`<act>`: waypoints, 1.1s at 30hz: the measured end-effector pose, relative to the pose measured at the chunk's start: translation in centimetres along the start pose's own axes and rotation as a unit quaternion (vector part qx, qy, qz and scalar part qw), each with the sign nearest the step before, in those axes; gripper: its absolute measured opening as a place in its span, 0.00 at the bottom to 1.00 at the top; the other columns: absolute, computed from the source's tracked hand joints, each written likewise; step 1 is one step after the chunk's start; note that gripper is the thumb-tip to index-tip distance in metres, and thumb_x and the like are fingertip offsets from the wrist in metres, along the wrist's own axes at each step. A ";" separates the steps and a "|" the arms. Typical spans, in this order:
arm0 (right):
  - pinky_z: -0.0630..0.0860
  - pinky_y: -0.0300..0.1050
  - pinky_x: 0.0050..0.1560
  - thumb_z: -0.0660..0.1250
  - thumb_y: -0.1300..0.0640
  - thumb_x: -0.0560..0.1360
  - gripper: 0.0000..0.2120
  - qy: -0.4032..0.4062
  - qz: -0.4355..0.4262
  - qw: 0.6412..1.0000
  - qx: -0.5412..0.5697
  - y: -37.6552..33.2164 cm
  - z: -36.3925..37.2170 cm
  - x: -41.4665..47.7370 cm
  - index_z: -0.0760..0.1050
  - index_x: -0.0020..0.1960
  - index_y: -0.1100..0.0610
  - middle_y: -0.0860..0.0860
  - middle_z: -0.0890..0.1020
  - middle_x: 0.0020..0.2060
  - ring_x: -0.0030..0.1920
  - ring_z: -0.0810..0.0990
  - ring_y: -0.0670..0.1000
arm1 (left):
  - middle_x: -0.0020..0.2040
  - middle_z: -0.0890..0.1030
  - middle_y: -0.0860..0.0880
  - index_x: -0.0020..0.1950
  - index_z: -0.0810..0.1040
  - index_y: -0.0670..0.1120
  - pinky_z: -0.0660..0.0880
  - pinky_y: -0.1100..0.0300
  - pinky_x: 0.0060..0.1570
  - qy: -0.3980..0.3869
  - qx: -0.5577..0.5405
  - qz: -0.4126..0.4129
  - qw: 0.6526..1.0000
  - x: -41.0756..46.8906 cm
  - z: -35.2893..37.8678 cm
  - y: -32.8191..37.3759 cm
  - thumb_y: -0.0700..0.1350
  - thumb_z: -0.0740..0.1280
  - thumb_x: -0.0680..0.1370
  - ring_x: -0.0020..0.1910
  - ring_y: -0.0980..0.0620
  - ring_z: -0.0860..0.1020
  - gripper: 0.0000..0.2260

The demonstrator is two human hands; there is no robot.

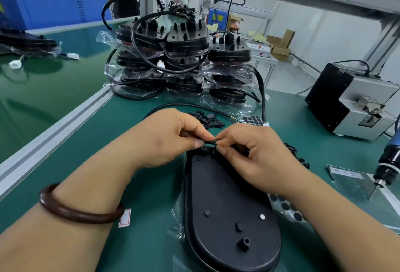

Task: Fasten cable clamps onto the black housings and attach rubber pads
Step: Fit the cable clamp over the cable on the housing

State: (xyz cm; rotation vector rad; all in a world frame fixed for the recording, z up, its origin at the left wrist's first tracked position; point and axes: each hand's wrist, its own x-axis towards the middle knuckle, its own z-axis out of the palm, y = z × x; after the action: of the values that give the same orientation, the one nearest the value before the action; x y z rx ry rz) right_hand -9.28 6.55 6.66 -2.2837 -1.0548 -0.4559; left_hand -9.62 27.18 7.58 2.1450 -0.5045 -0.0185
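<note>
- Between the two hands, just above the far tip of the housing (227, 206), a thin black piece (208, 141) is held at both ends. Whether it is cable or clamp cannot be told.
- Left hand (171, 135): forearm comes in from the near left, wrist bent inward, thumb and forefinger closed on the piece's left end. A dark, glossy bangle (73, 209) circles the forearm.
- Right hand (253, 154): comes in from the near right, knuckles up, fingers curled, thumb and forefinger tips clamped on the right end, just over the housing's rim.
- The housing lies flat below and between the wrists. It is matt black plastic, teardrop-shaped, with small round studs and bosses standing up, and clear wrap crumpled under its left edge.
- Just beyond the fingertips sits a loose heap of small black clamps (207, 117), and right of it a pad sheet (253, 119) of dark round dots. A second sheet (287, 209) shows under the right forearm.
- A black cable (184, 105) arcs past the left knuckles.
- Farther beyond both hands, bagged housings stand in a stack (186, 59), cables looping out.
- Right of the right hand are tiny black screws (296, 152), then a driver (387, 163) tip-down on a metal plate.
- Left of the left arm, bare green mat (129, 185) runs to a grey rail (54, 128) — the widest free stretch.
</note>
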 end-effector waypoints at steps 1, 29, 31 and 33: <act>0.76 0.50 0.41 0.68 0.64 0.73 0.02 -0.003 -0.003 1.000 -0.009 -0.1 0.0 0.0 0.79 0.41 0.61 0.53 0.83 0.40 0.41 0.81 0.53 | 0.42 0.85 0.57 0.44 0.83 0.60 0.74 0.72 0.50 0.006 0.009 0.002 1.000 0.0 0.0 0.1 0.39 0.71 0.74 0.44 0.62 0.81 0.13; 0.71 0.32 0.44 0.70 0.62 0.69 0.03 -0.045 0.006 0.998 -0.032 -1.1 -1.0 -0.2 0.81 0.41 0.61 0.51 0.81 0.43 0.41 0.77 0.43 | 0.43 0.81 0.65 0.46 0.83 0.60 0.68 0.79 0.43 0.042 0.069 0.057 0.995 -0.9 1.0 1.1 0.47 0.77 0.68 0.45 0.70 0.77 0.11; 0.66 0.27 0.41 0.71 0.60 0.70 0.03 -0.035 0.019 0.999 -0.016 -0.9 -1.0 0.0 0.82 0.39 0.60 0.51 0.82 0.40 0.38 0.74 0.39 | 0.43 0.82 0.64 0.47 0.83 0.59 0.69 0.79 0.45 0.037 0.040 0.052 0.997 -0.8 1.2 1.0 0.43 0.77 0.68 0.45 0.70 0.78 0.13; 0.65 0.27 0.39 0.71 0.59 0.71 0.04 -0.023 0.027 0.999 -0.013 -0.7 -0.8 0.2 0.82 0.38 0.59 0.51 0.81 0.36 0.35 0.73 0.40 | 0.45 0.83 0.61 0.50 0.82 0.55 0.70 0.79 0.47 0.026 0.012 0.047 0.998 -0.7 1.3 0.9 0.39 0.76 0.69 0.46 0.69 0.79 0.14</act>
State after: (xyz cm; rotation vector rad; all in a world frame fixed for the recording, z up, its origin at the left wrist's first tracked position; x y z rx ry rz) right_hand -9.73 6.50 7.67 -2.3506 -1.0123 -0.3995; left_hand -10.81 25.97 7.39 2.1377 -0.5780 0.0968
